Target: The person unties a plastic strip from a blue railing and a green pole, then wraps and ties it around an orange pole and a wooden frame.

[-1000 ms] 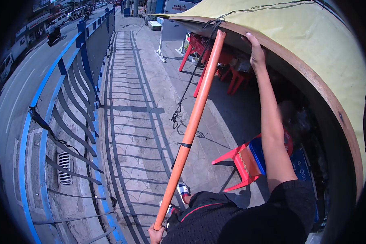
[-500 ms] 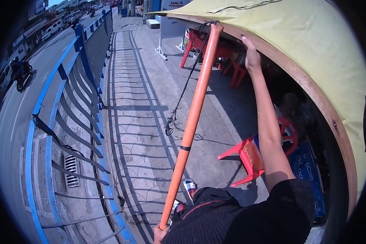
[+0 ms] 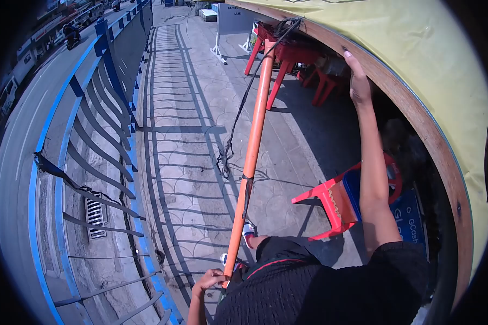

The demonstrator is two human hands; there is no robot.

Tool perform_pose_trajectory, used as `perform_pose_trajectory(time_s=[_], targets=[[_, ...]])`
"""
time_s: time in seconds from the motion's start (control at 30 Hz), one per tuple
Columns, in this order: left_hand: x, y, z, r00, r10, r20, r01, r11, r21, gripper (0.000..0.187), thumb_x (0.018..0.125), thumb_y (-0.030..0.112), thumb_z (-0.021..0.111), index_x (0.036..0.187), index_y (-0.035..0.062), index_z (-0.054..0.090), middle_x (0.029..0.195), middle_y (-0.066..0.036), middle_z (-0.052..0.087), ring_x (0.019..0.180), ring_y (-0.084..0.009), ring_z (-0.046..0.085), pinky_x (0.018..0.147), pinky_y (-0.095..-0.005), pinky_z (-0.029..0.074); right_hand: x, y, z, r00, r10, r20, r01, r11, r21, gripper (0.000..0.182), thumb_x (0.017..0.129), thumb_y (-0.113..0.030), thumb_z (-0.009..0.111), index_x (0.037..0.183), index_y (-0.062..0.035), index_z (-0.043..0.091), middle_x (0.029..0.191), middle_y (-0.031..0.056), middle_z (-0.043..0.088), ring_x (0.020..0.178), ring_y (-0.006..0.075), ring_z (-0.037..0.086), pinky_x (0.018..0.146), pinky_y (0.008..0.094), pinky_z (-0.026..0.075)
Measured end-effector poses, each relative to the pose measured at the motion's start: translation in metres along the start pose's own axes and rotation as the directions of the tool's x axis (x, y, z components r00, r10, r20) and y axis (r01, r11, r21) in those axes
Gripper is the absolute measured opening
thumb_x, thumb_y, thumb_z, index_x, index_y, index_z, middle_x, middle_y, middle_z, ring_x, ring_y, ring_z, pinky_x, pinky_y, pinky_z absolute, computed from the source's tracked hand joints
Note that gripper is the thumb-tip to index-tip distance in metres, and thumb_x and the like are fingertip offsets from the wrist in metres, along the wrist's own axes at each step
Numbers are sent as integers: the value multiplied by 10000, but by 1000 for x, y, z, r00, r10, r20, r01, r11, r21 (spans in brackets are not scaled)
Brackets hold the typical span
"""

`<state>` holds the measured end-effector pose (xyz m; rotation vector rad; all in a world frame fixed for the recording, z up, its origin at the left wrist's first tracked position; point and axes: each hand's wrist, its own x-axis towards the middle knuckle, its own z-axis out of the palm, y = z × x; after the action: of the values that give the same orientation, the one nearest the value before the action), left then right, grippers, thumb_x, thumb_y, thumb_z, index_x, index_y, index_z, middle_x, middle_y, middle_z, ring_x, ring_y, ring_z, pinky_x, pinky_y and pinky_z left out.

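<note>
My left hand (image 3: 210,279) is closed at the lower end of an orange pole (image 3: 255,130), close to my waist. The pole slants up and away, with a dark band around its middle. Its top lies by the wooden beam (image 3: 412,111) that edges a yellow tarp (image 3: 417,43). Black cord (image 3: 287,27) is bunched at the beam there, and a loose length hangs beside the pole. My right hand (image 3: 359,81) is raised to the beam's inner edge, thumb up against it; its other fingers are mostly hidden.
A blue metal railing (image 3: 70,135) runs along the left, beside a road with a motorcycle (image 3: 70,35). Red tables (image 3: 290,54) stand under the tarp. A red plastic chair (image 3: 331,206) is near my right side, by a blue sign (image 3: 409,216). A white signboard (image 3: 234,21) stands ahead.
The pole's top has shifted left and down from the beam, and its lower end with my left hand has risen in view. My right hand appears farther right along the beam.
</note>
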<state>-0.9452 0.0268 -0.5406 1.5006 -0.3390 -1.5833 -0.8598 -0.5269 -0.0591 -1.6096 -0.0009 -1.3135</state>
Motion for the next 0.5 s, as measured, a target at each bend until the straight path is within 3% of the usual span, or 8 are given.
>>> perform_pose_trajectory(time_s=[0.1,0.17,0.23,0.27,0.37,0.4,0.43,0.5], targets=[[20,14,-1,995,73,69,-61,983,-171,223,817,236,619,862,18,615,737,-32,603,592,-116,558,605,-251,450,7,12,-14,996,80,36,-82,996,47,264,858,-159,671,1069,-1,660,1047,51,652,1017,137,595,939,273,427],[39,7,2,998,35,60,-12,942,-337,340,828,308,637,1027,37,587,869,-23,593,756,-109,584,679,-267,458,8,13,-18,997,64,40,-65,998,17,262,870,-150,653,1081,5,655,1056,52,651,1023,133,595,944,274,426],[26,46,21,999,25,-40,-36,955,-293,454,828,366,658,1150,60,567,935,-21,586,832,-102,578,686,-261,454,8,10,-19,999,29,32,-28,999,-31,262,908,-132,588,1106,35,630,1119,101,640,1114,179,564,1034,306,372],[29,51,23,999,36,-24,-40,984,-172,523,799,417,701,1168,64,588,836,-15,600,758,-108,584,633,-260,453,7,12,-19,999,33,18,-32,999,-17,250,905,-123,591,1094,35,634,1117,109,642,1108,186,572,1031,310,382],[39,46,24,994,-97,-54,102,990,93,489,763,446,737,1068,72,654,697,-4,588,642,-126,574,582,-289,454,6,17,-19,1000,19,20,-19,1000,-6,253,905,-122,592,1096,39,632,1113,108,643,1102,190,577,1031,309,385],[38,38,29,971,-22,-238,46,994,95,443,729,445,765,910,45,706,587,-25,567,550,-149,557,554,-324,448,7,18,-16,999,23,24,-23,1000,-1,253,905,-122,592,1096,39,632,1113,108,643,1102,190,577,1031,309,385],[37,31,33,969,-26,-245,49,995,90,443,729,445,765,910,45,706,587,-25,567,550,-149,557,554,-324,448,7,18,-14,1000,7,-3,-7,1000,3,251,909,-116,582,1095,45,630,1111,113,644,1102,195,578,1030,312,388],[30,27,49,777,256,-575,-98,951,292,417,713,422,775,831,27,716,629,-75,599,554,-165,567,550,-332,439,7,18,-7,1000,6,-26,-6,1000,17,249,913,-110,571,1094,51,628,1108,117,645,1102,201,580,1029,315,392]])
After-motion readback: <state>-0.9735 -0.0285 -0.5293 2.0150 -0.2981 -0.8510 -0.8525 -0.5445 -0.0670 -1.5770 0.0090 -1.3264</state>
